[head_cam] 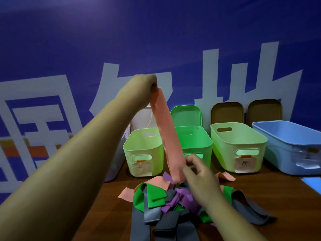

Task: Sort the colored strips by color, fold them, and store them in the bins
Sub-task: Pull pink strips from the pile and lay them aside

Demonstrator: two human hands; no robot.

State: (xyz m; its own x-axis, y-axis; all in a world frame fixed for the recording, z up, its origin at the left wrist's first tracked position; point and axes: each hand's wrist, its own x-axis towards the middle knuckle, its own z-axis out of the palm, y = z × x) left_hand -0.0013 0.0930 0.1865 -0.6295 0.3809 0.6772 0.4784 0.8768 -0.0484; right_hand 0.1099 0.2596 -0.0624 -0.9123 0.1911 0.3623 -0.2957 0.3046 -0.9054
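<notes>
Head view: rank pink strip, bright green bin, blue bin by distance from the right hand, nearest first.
1. Pink strip: pinched in the right hand.
2. Bright green bin: just behind it.
3. Blue bin: far right.

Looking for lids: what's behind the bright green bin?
A green lid stands upright behind the bright green bin. The bin hides the lid's lower edge and anything lower down behind it.

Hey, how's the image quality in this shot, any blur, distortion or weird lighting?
Head view: dim, blue cast; wall lettering smeared at the left edge; wide-angle stretch swells the left forearm; pink strip fairly crisp, bin labels too soft to read.
</notes>
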